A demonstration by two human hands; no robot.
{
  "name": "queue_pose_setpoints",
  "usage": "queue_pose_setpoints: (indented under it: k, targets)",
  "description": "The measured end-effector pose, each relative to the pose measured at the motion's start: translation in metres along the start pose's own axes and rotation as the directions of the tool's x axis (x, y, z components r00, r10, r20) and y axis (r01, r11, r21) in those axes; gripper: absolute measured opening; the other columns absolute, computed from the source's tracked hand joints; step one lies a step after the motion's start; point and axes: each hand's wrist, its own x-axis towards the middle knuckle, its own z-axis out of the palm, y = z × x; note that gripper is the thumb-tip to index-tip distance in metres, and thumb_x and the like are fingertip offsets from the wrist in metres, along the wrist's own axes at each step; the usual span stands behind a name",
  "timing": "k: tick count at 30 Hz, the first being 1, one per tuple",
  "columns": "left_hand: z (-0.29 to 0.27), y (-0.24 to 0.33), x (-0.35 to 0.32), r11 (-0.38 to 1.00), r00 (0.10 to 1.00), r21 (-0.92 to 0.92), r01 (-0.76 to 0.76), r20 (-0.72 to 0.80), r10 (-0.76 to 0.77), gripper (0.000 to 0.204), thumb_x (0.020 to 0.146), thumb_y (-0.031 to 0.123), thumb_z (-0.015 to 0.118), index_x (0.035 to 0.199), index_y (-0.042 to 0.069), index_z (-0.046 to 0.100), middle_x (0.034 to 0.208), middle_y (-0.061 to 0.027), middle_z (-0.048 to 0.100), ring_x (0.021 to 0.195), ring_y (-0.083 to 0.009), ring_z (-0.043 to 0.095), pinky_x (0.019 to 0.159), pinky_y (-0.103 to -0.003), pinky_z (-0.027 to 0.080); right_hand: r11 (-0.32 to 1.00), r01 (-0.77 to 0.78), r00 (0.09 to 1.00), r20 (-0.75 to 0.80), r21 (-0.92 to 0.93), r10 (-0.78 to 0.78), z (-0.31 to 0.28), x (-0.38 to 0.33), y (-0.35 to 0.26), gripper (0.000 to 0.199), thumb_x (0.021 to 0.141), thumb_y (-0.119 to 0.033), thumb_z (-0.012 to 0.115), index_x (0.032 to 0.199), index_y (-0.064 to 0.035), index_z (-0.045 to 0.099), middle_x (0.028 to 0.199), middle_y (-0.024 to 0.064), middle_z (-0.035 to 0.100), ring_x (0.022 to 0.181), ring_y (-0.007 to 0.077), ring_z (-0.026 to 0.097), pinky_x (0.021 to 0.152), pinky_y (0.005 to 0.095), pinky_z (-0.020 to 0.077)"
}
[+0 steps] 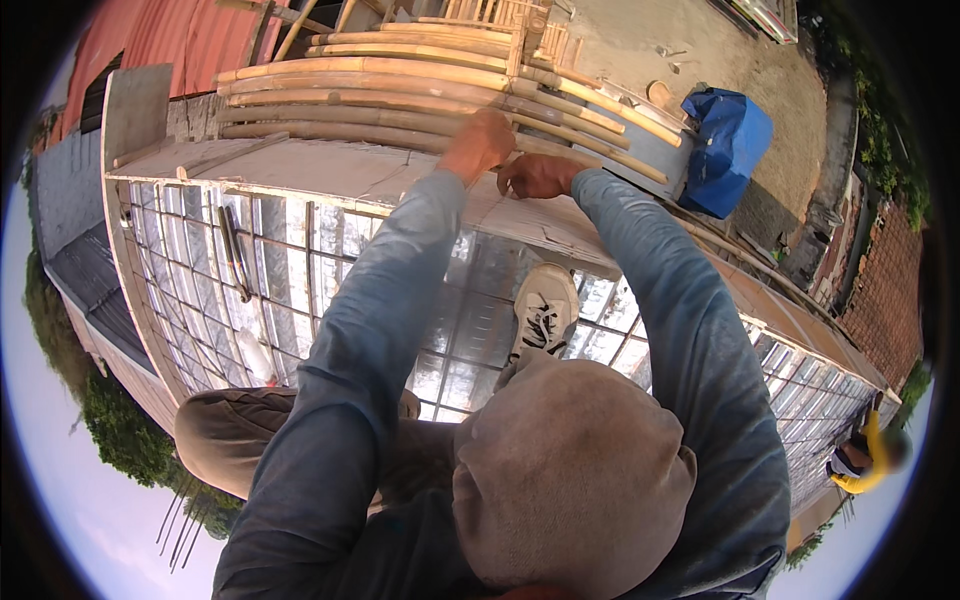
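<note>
Blue tarp bundle [728, 150], boxy, sits at the right end of the bamboo, just beside the pole tips. No labels or signs readable anywhere.

Bamboo poles [400, 95]: a stack of long tan poles lying side by side across the top of the view, slightly fanned out toward the right, smooth with visible nodes. They rest at the far edge of a pale formwork board [300, 165].

Left hand [482, 140] is on the near edge of the stack, fingers curled down against the nearest pole; whether it actually clamps anything, cannot tell. Right hand [538, 176] is just beside it, lower right, fingers bunched together at the board edge just below the poles; can't tell if it pinches something. The two hands are near each other but not touching.

Below the board: rebar grid [200, 270] over a shiny sheet, with one loose dark bar lying on it. White shoe [545, 308] stands on the grid, directly under the right forearm. Both sleeves grey-blue.

Another person in yellow [868, 460] at the lower right rim, well apart.
</note>
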Motion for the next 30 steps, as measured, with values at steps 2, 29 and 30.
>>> queue_pose_setpoints:
  k: [2, 29, 30]
  targets:
    - [-0.016, 0.004, -0.006, 0.987, 0.997, -0.157, 0.025, -0.063, -0.036, 0.041, 0.097, 0.030, 0.062, 0.122, 0.000, 0.076, 0.100, -0.0206, 0.077, 0.095, -0.0339, 0.074, 0.087, -0.044, 0.056, 0.990, 0.002, 0.999, 0.044, -0.140, 0.004, -0.003, 0.005, -0.007, 0.018, 0.094, -0.018, 0.067, 0.111, -0.0128, 0.072, 0.103, 0.0145, 0.075, 0.101, 0.0356, 0.072, 0.088, 0.0495, 0.0551]
    - [-0.026, -0.027, -0.062, 0.943, 0.999, -0.332, -0.033, -0.004, 0.034, 0.042, 0.106, 0.032, 0.063, 0.129, -0.001, 0.071, 0.098, -0.0091, 0.072, 0.087, -0.0179, 0.063, 0.084, -0.034, 0.052, 0.996, 0.092, 0.962, -0.258, -0.002, -0.090, 0.011, -0.023, 0.004, 0.024, 0.097, -0.016, 0.061, 0.112, -0.0054, 0.076, 0.103, 0.0157, 0.075, 0.096, 0.0323, 0.071, 0.086, 0.0458, 0.0556]
    - [-0.027, -0.028, -0.063, 0.944, 0.999, -0.328, -0.033, -0.004, 0.034, 0.042, 0.106, 0.033, 0.063, 0.129, -0.001, 0.071, 0.099, -0.0096, 0.072, 0.088, -0.0181, 0.063, 0.085, -0.035, 0.052, 0.994, 0.067, 0.960, -0.276, 0.083, -0.041, 0.014, -0.026, 0.009, 0.026, 0.097, -0.015, 0.061, 0.114, -0.0043, 0.077, 0.105, 0.0158, 0.076, 0.096, 0.0304, 0.071, 0.086, 0.0439, 0.0562]
